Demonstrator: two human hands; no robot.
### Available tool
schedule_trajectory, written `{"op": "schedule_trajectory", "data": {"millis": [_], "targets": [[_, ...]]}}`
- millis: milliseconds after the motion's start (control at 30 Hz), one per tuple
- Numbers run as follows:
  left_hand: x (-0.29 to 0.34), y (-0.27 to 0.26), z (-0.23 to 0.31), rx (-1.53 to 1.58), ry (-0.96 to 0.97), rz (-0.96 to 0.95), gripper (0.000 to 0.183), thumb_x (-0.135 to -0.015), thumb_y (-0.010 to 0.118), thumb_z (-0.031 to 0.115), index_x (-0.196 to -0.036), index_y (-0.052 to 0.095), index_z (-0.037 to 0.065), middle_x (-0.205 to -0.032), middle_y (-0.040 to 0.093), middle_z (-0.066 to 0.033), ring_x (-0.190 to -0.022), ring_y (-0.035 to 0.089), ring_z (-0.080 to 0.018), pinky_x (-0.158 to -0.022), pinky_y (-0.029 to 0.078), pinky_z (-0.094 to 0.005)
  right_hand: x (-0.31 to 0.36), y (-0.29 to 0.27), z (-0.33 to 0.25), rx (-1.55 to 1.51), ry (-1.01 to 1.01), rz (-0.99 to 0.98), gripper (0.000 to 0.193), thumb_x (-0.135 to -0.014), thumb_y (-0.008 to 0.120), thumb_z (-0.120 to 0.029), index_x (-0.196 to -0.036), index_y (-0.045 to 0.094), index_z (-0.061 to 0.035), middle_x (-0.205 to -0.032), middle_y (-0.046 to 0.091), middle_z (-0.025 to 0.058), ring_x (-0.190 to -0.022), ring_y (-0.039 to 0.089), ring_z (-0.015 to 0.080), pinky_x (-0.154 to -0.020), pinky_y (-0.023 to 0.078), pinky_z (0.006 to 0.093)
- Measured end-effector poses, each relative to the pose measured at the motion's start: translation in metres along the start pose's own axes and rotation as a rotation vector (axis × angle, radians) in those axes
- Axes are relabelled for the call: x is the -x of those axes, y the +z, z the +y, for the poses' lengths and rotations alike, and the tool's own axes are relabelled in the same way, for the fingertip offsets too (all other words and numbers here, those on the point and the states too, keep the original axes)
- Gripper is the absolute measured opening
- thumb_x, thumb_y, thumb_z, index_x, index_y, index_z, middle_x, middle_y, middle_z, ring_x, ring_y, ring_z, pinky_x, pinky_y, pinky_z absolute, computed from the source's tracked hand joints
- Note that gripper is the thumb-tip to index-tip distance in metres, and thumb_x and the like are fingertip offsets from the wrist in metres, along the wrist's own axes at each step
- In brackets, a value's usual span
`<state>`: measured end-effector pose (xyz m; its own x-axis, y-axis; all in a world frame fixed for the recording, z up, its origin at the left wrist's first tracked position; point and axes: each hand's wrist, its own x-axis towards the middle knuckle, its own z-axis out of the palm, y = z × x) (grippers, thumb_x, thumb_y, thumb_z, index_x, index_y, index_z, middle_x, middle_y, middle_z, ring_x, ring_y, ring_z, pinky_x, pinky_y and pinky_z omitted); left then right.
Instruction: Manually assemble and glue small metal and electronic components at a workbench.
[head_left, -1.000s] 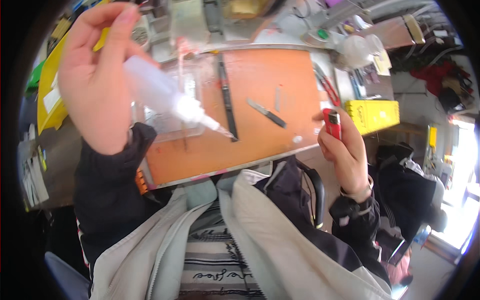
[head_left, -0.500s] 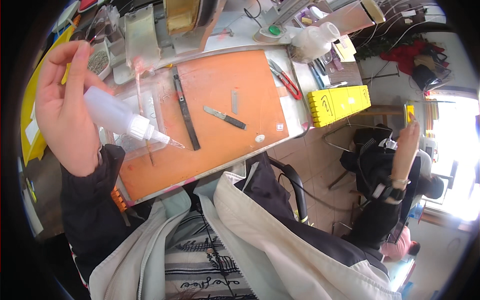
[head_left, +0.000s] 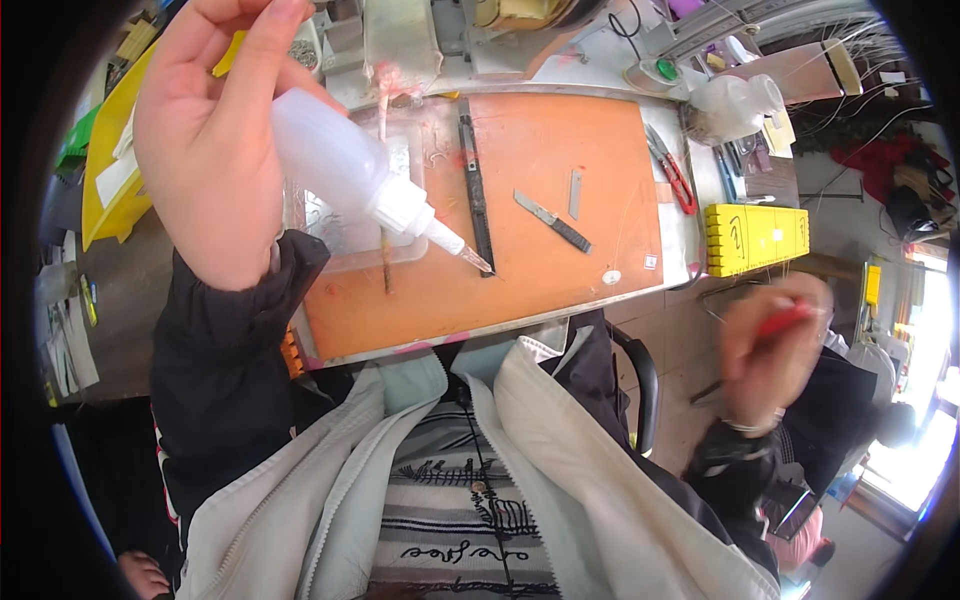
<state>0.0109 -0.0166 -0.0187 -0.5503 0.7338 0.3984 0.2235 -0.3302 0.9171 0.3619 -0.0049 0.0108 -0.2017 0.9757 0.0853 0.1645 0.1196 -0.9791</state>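
My left hand [head_left: 215,165] is closed around the body of a translucent squeeze bottle [head_left: 330,150]. The bottle has a white cap and a thin, clear, tapered tip, and it slants down to the right over the orange mat [head_left: 560,140]. Its tip appears close to the lower end of a narrow black strip [head_left: 474,190] on the mat; whether they touch I cannot tell. Off the table's right side, my right hand [head_left: 765,350] is blurred and looks curled around something red that is too smeared to name.
On the mat lie a craft knife [head_left: 553,220] and a small metal blade [head_left: 575,193]. Red-handled scissors [head_left: 672,170], a yellow block [head_left: 757,240] and a white plastic bottle [head_left: 735,108] are at the right. Another person's hand [head_left: 145,575] shows at lower left.
The view has shifted, so the table sits further right. My right hand has come nearer and gone from straight fingers to a curled, blurred shape with red in it. My left hand still holds the bottle.
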Motion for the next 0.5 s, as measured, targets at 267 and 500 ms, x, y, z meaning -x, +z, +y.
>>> {"op": "schedule_trajectory", "data": {"millis": [267,500], "targets": [[-0.006,-0.002,-0.005,-0.021,-0.026,-0.033,0.017,-0.091,0.054,0.01,-0.102,0.055,-0.003,-0.071,0.059,-0.0065,-0.053,0.052,-0.0089,-0.052,0.04,-0.0204,0.001,0.11,0.028,-0.402,0.568,-0.572,0.078,-0.091,0.014,-0.065,-0.074,0.051,0.0027,-0.054,0.037,0.0009,-0.044,0.032,0.01,-0.043,0.026,0.0228],[-0.003,-0.003,-0.001,-0.036,-0.026,-0.022,0.016,-0.091,0.054,0.009,-0.102,0.055,-0.003,-0.069,0.058,-0.006,-0.059,0.054,-0.0091,-0.056,0.042,-0.0197,-0.001,0.112,0.033,-0.478,0.687,-0.579,0.069,-0.093,0.019,-0.055,-0.066,0.049,0.0008,-0.051,0.036,0.0005,-0.045,0.03,0.0095,-0.045,0.025,0.0238]]}}
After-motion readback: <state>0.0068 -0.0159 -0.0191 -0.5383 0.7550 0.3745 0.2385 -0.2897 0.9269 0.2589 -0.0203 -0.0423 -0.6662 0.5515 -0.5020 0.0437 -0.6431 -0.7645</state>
